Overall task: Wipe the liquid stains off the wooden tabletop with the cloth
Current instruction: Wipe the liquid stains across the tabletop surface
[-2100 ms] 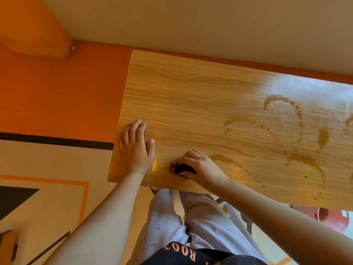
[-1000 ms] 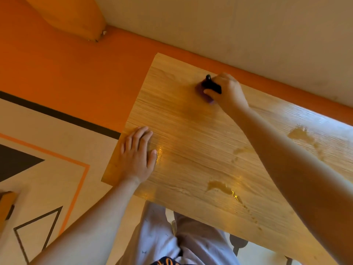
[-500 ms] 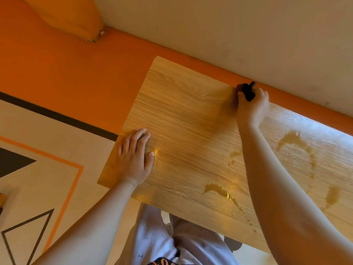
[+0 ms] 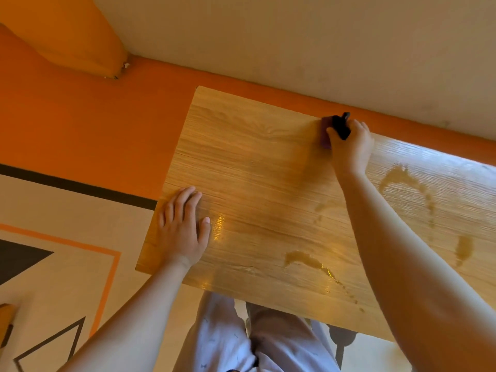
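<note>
A light wooden tabletop point(image 4: 255, 167) fills the middle of the head view. My right hand point(image 4: 351, 146) is closed around a small dark cloth point(image 4: 340, 127) and presses it on the table's far edge by the wall. Palm down, my left hand point(image 4: 182, 232) lies flat on the near left corner with the fingers spread. Brown liquid stains remain: a curved streak point(image 4: 303, 257) near the front edge, small spots point(image 4: 323, 208) in the middle, an arc point(image 4: 402, 175) and a blob point(image 4: 463, 248) on the right.
An orange wall band point(image 4: 80, 124) runs along the table's far and left sides, with a pale wall above. The floor point(image 4: 53, 264) at left has orange and black lines. My legs in light trousers point(image 4: 236, 339) show under the front edge.
My right hand carried the cloth from the near front edge up to the far edge, then slid it right along that edge. The left hand stayed in place.
</note>
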`<state>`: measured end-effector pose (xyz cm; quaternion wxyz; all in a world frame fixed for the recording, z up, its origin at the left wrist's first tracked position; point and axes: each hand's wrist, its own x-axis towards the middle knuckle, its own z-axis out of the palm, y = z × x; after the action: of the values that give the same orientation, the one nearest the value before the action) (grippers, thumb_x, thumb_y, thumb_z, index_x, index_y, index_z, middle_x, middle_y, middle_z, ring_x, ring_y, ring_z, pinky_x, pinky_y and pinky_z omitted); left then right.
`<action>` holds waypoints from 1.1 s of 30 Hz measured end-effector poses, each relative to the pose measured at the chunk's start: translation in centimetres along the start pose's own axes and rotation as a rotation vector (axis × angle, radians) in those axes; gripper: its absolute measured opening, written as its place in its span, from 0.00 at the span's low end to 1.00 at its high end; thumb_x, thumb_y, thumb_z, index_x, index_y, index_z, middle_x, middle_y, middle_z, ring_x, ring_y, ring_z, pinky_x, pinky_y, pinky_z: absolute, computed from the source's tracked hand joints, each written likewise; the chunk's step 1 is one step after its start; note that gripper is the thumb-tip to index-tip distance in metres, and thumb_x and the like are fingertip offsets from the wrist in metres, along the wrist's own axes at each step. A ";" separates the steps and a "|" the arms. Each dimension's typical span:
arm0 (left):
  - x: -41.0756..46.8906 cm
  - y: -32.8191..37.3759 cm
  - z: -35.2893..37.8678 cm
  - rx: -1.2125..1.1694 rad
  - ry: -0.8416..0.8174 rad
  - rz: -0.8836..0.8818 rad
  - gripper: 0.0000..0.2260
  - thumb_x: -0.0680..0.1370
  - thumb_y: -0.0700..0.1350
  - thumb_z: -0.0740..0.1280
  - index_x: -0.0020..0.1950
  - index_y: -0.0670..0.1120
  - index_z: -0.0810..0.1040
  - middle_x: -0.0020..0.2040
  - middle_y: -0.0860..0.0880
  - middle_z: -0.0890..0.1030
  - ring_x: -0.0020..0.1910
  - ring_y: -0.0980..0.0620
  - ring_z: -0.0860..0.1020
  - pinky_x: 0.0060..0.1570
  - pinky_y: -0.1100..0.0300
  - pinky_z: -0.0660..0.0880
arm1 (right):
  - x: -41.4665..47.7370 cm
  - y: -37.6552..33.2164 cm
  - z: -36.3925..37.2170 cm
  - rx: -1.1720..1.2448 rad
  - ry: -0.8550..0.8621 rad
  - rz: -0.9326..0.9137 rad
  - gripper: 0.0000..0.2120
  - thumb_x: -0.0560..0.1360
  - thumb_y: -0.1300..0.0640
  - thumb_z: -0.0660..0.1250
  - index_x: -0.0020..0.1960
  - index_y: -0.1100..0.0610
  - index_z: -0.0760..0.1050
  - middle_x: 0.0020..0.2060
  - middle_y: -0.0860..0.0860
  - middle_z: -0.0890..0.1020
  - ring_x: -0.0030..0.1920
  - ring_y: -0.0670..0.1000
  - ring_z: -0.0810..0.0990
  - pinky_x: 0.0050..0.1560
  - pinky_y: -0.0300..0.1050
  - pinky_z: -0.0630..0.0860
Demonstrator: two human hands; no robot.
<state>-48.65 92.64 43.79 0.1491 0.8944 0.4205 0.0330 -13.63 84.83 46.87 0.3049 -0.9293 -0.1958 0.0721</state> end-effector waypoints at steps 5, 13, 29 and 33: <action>0.0 -0.1 -0.1 -0.014 0.003 0.002 0.23 0.77 0.53 0.57 0.69 0.44 0.71 0.71 0.45 0.69 0.69 0.41 0.67 0.65 0.43 0.63 | 1.3 4.9 -4.5 -0.111 0.113 0.197 0.13 0.76 0.54 0.66 0.53 0.63 0.75 0.52 0.58 0.77 0.49 0.55 0.75 0.43 0.42 0.64; 0.0 -0.1 0.1 -0.003 0.022 0.008 0.23 0.77 0.53 0.57 0.69 0.44 0.71 0.71 0.45 0.70 0.68 0.42 0.68 0.66 0.45 0.62 | 0.5 -1.7 1.3 -0.016 0.031 0.067 0.13 0.74 0.55 0.67 0.57 0.59 0.76 0.52 0.54 0.77 0.53 0.55 0.75 0.51 0.46 0.72; -0.1 0.0 0.1 -0.009 0.027 0.005 0.23 0.76 0.52 0.57 0.69 0.45 0.71 0.71 0.46 0.69 0.68 0.41 0.67 0.66 0.45 0.62 | -0.1 3.9 -3.0 -0.015 0.069 0.077 0.11 0.75 0.55 0.66 0.51 0.62 0.75 0.50 0.57 0.77 0.49 0.57 0.74 0.43 0.46 0.67; -0.1 0.0 0.0 -0.031 0.025 -0.001 0.23 0.76 0.53 0.57 0.68 0.45 0.71 0.71 0.46 0.69 0.68 0.41 0.68 0.65 0.44 0.62 | -0.8 5.7 -4.8 -0.046 0.112 0.180 0.10 0.75 0.56 0.66 0.51 0.62 0.76 0.51 0.58 0.77 0.51 0.58 0.76 0.44 0.44 0.66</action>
<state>-48.68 92.55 43.80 0.1577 0.8912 0.4223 0.0504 -11.30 77.72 47.37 0.2863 -0.9524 -0.0959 0.0423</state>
